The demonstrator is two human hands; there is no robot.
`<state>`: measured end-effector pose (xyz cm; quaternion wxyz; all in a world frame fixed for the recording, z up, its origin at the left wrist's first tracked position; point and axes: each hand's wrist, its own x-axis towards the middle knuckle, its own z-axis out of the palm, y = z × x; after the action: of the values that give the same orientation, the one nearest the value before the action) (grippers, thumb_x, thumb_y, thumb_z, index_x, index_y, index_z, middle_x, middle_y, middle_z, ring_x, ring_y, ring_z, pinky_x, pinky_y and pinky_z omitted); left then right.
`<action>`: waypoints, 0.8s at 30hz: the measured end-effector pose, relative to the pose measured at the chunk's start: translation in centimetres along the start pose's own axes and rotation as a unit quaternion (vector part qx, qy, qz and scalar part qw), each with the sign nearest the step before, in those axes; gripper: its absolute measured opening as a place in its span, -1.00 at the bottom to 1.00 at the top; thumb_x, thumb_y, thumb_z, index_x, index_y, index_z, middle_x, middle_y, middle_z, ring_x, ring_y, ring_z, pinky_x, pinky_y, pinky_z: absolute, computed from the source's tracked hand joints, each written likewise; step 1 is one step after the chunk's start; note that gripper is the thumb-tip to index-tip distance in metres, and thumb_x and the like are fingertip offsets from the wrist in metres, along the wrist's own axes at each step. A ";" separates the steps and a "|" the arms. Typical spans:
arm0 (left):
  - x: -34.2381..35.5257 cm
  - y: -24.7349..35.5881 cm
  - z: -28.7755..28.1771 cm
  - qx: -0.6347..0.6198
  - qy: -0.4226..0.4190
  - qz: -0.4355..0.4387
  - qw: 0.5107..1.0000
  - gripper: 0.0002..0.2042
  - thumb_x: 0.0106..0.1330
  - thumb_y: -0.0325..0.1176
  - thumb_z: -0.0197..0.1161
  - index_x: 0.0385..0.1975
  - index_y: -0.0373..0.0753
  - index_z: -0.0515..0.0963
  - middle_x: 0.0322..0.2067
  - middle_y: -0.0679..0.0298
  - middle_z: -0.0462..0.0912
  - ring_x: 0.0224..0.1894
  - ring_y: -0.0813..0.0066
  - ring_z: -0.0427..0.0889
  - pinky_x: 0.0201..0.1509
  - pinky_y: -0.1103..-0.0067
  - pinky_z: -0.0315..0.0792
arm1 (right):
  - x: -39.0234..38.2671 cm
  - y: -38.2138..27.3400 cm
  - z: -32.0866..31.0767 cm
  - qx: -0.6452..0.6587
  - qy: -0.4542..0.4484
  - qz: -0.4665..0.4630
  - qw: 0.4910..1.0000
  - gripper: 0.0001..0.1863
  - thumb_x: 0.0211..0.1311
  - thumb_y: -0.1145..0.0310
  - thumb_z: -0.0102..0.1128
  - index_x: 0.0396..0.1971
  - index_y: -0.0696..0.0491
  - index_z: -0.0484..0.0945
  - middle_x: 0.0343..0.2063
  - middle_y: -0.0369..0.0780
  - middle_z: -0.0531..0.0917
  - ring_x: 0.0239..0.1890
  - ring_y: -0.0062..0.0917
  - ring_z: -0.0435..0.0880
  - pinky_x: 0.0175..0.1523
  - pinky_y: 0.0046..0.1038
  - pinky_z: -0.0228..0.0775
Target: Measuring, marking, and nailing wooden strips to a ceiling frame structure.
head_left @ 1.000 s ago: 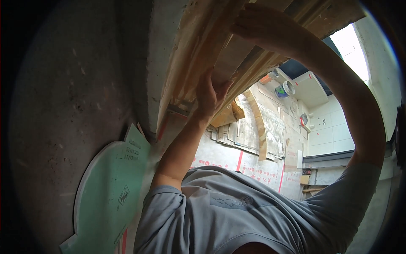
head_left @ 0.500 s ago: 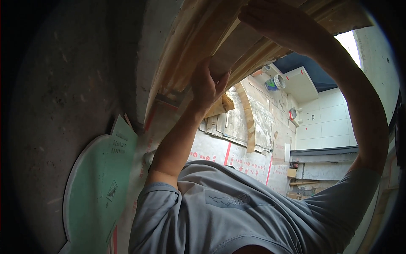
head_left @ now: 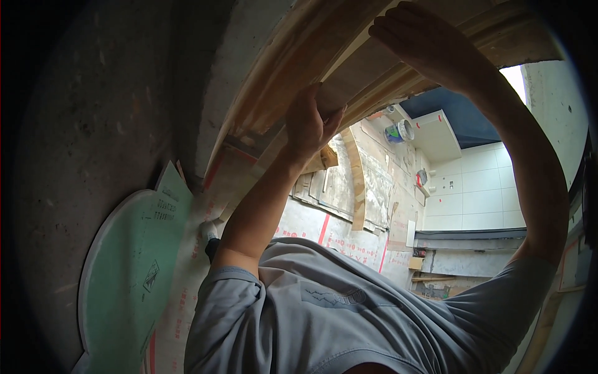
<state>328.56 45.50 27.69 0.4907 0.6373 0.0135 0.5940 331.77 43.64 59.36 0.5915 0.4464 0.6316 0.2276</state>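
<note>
Overhead, a short flat board (head_left: 360,73), dull brown in the shade, lies slantwise along a wooden framework (head_left: 299,59). My left hand (head_left: 308,124) grips its lower end, the thumb on one side and the fingers round the other. At the upper end my right hand (head_left: 416,38) bends over the board with its fingers drawn together; their tips and the board's far end are partly hidden. A pale strip of wood shows along the board's left edge.
A rough concrete wall (head_left: 131,112) rises at the left, with cut green plasterboard (head_left: 128,268) leaning there. Below lie a curved plywood strip (head_left: 357,187) and stained sheets (head_left: 377,181) on printed floor covering. A bucket (head_left: 400,131) stands farther off near white wall tiles (head_left: 479,187).
The whole view has shifted slightly, so the framework, board and right hand appear a little lower and farther right. Both hands keep their places on the board.
</note>
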 end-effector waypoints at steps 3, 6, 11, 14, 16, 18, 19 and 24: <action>0.0 0.1 0.0 0.007 -0.008 0.000 1.000 -0.29 0.09 -0.27 0.55 0.18 -0.41 0.33 -0.09 -0.09 0.58 -0.09 0.01 0.64 -0.01 0.32 0.53 | 0.0 0.0 3.6 -0.005 0.428 0.016 0.904 -0.75 0.22 0.38 0.24 -0.14 0.16 0.56 -0.21 -0.20 0.61 -0.08 -0.41 0.59 0.12 -0.39 0.44; -1.6 -0.8 -1.3 0.038 -0.028 -0.018 0.999 -0.30 0.10 -0.27 0.55 0.18 -0.43 0.32 -0.07 -0.10 0.57 -0.05 -0.02 0.62 0.05 0.30 0.51 | -0.1 0.2 -1.4 -0.029 0.066 -0.012 0.997 -0.75 0.25 0.37 0.24 -0.13 0.16 0.56 -0.23 -0.20 0.61 -0.10 -0.42 0.58 0.13 -0.39 0.43; -7.1 -4.5 -2.5 0.017 -0.052 -0.067 0.996 -0.33 0.12 -0.18 0.51 0.13 -0.42 0.34 -0.09 -0.12 0.54 -0.10 -0.12 0.59 -0.02 0.21 0.50 | -0.2 0.2 -1.7 -0.044 0.007 -0.009 0.999 -0.73 0.23 0.36 0.26 -0.13 0.17 0.55 -0.23 -0.20 0.61 -0.08 -0.42 0.57 0.14 -0.40 0.41; -7.4 -4.8 -2.2 0.021 -0.054 -0.060 0.997 -0.32 0.12 -0.18 0.51 0.13 -0.43 0.34 -0.10 -0.13 0.54 -0.10 -0.13 0.59 -0.02 0.21 0.49 | -0.1 0.5 -0.5 0.002 0.068 0.000 0.998 -0.74 0.21 0.37 0.27 -0.15 0.16 0.55 -0.24 -0.20 0.60 -0.09 -0.41 0.57 0.14 -0.40 0.42; -7.5 -4.9 -2.2 0.030 -0.054 -0.047 0.997 -0.32 0.11 -0.19 0.51 0.13 -0.44 0.33 -0.11 -0.13 0.55 -0.11 -0.14 0.59 -0.02 0.21 0.49 | -0.3 0.1 -0.4 0.002 0.049 0.006 0.999 -0.73 0.21 0.38 0.28 -0.14 0.17 0.55 -0.22 -0.19 0.60 -0.07 -0.41 0.57 0.16 -0.39 0.42; -7.8 -5.1 -2.4 0.039 -0.065 -0.060 0.995 -0.32 0.11 -0.20 0.51 0.13 -0.44 0.33 -0.12 -0.13 0.55 -0.13 -0.15 0.59 -0.02 0.21 0.50 | 0.1 -0.1 -0.7 0.003 0.032 0.014 0.999 -0.72 0.21 0.38 0.28 -0.12 0.17 0.55 -0.19 -0.19 0.61 -0.05 -0.40 0.57 0.19 -0.38 0.41; -7.8 -5.0 -2.2 0.036 -0.070 -0.057 0.995 -0.32 0.11 -0.20 0.51 0.13 -0.44 0.33 -0.12 -0.13 0.55 -0.13 -0.15 0.59 -0.02 0.21 0.50 | 0.0 -0.2 -1.2 -0.005 0.012 0.013 1.000 -0.71 0.21 0.39 0.27 -0.10 0.18 0.54 -0.16 -0.19 0.61 -0.02 -0.39 0.57 0.23 -0.38 0.40; -7.7 -4.7 -2.2 0.051 -0.031 -0.030 0.998 -0.30 0.11 -0.20 0.51 0.15 -0.45 0.31 -0.15 -0.13 0.55 -0.15 -0.16 0.60 -0.06 0.20 0.49 | -0.9 -0.3 0.2 -0.047 0.116 0.032 0.992 -0.69 0.23 0.45 0.22 -0.03 0.18 0.53 -0.07 -0.19 0.61 0.07 -0.37 0.55 0.33 -0.37 0.33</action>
<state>327.27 44.67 18.53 0.4757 0.6790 0.0476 0.5572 331.80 42.64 59.58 0.5276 0.4085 0.6696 0.3262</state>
